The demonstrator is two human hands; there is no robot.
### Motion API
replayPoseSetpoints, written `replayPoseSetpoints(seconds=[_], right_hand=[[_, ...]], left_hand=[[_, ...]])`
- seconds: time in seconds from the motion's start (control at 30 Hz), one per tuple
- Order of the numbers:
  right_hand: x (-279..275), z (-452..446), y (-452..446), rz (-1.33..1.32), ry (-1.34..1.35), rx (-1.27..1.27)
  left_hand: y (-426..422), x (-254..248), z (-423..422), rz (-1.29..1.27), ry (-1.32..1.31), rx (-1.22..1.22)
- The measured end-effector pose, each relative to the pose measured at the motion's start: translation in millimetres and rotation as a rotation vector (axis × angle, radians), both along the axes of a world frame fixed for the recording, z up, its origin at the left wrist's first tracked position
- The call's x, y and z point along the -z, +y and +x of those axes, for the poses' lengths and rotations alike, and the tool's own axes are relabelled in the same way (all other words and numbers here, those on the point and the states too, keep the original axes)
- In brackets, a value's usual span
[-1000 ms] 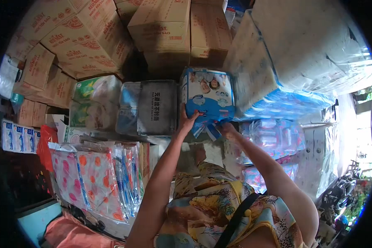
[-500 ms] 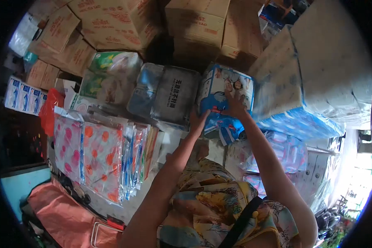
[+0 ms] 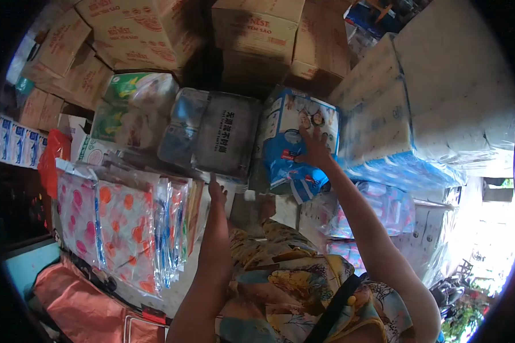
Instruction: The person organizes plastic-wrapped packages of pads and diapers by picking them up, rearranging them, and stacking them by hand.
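A blue and white plastic package (image 3: pixel 300 140) with a printed picture of people, perhaps diapers, stands at the centre right. My right hand (image 3: pixel 315 150) lies on its front with the fingers spread. My left hand (image 3: pixel 217 191) is just below a dark grey package with Chinese lettering (image 3: pixel 229 131), fingers apart and nothing visible in them. Whether its fingertips touch that package's lower edge I cannot tell. Beside the grey one is a blue-grey clear-wrapped pack (image 3: pixel 183 126).
Brown cartons (image 3: pixel 257 34) are stacked behind. Large plastic-wrapped white packs (image 3: pixel 377 108) rise on the right. Clear-bagged sheets with pink and orange dots (image 3: pixel 126 228) stand at left, near a red plastic bag (image 3: pixel 54 163). Green-and-white packs (image 3: pixel 134 108) sit behind them.
My left hand has left the blue package and moved left and down toward the grey package's lower edge. My right hand stays on the blue package. The view has shifted slightly.
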State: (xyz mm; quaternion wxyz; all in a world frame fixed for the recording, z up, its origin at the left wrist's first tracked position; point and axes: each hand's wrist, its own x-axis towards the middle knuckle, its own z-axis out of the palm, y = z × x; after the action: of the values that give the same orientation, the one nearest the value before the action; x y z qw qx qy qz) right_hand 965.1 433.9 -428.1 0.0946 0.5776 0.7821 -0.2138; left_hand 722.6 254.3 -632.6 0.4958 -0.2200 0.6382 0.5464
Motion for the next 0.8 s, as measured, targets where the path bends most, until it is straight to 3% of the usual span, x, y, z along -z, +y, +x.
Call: replayPoseSetpoints(seconds=[0.3, 0.43, 0.63, 0.8], right_hand=[[-10, -4, -1, 0.010, -0.009, 0.039], [-11, -4, 1, 0.018, -0.027, 0.049], [-10, -3, 2, -0.017, -0.034, 0.051], [-7, -1, 1, 0.017, -0.065, 0.012]], left_hand=[[16, 3, -6, 0.209, -0.193, 0.077], [19, 18, 4, 0.170, -0.217, 0.073], [30, 3, 19, 0.207, -0.110, 0.021], [48, 25, 12, 0.452, -0.234, -0.028]])
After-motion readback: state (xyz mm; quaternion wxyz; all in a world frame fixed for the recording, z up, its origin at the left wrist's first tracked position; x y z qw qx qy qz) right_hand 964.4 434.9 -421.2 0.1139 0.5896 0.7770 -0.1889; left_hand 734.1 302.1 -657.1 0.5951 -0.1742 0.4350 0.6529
